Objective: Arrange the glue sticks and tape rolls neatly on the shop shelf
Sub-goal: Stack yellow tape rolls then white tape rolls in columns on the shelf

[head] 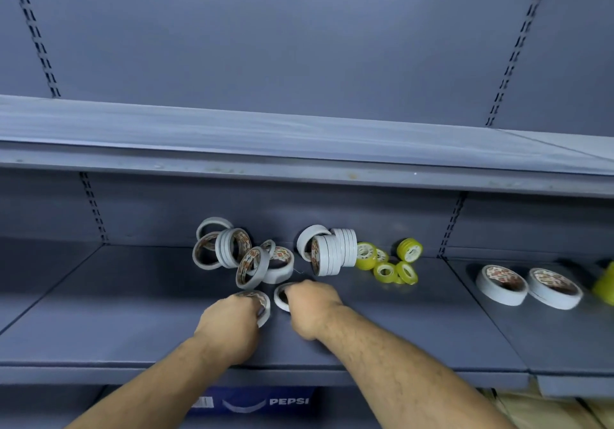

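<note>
Gripping one white tape roll each: left hand [232, 319] fingers curl over a roll [262, 305], right hand [310, 309] covers most of another [280, 295]. Beyond the fingers, jumbled white rolls [242, 256]; right of them yellow rolls [387, 262], one more cut off at frame edge. Shelf [116, 312] left of fingers is open. No glue sticks made out

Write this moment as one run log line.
left hand: on white tape roll | right hand: on second white roll | yellow rolls: loose
</note>
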The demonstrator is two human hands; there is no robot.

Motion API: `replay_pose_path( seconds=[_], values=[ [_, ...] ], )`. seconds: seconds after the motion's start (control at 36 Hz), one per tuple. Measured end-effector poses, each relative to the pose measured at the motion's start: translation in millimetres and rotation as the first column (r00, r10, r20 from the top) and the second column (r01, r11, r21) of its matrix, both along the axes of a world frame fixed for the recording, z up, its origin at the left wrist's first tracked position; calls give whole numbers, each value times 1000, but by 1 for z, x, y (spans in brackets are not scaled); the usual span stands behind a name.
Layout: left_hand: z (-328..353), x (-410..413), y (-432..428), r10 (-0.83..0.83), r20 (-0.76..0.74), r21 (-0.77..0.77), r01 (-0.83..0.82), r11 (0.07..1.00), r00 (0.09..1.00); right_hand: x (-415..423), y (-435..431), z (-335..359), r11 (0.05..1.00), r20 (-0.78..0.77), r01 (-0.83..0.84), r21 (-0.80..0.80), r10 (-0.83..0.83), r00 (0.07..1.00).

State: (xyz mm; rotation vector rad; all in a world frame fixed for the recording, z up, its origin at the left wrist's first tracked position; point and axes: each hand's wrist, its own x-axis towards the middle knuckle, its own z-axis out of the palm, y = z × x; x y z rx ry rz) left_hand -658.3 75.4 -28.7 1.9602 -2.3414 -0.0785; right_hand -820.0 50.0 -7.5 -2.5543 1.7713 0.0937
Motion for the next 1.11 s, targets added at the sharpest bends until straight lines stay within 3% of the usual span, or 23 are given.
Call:
replay_pose_path(
  seconds=[0.28, 0.61, 1.11],
  values=[
    [2, 4, -5, 45, 33, 23, -46, 999, 998, -19, 22, 23, 998, 40, 60, -22, -59, 997],
    [15, -23, -2, -50, -2, -56, 49, 997, 999, -37, 41, 18, 992, 142, 127, -21, -122, 982],
    [36, -213, 37, -253, -103, -180, 232, 956, 962, -216, 108, 34, 928, 225, 362, -85, -336, 915]
  ],
)
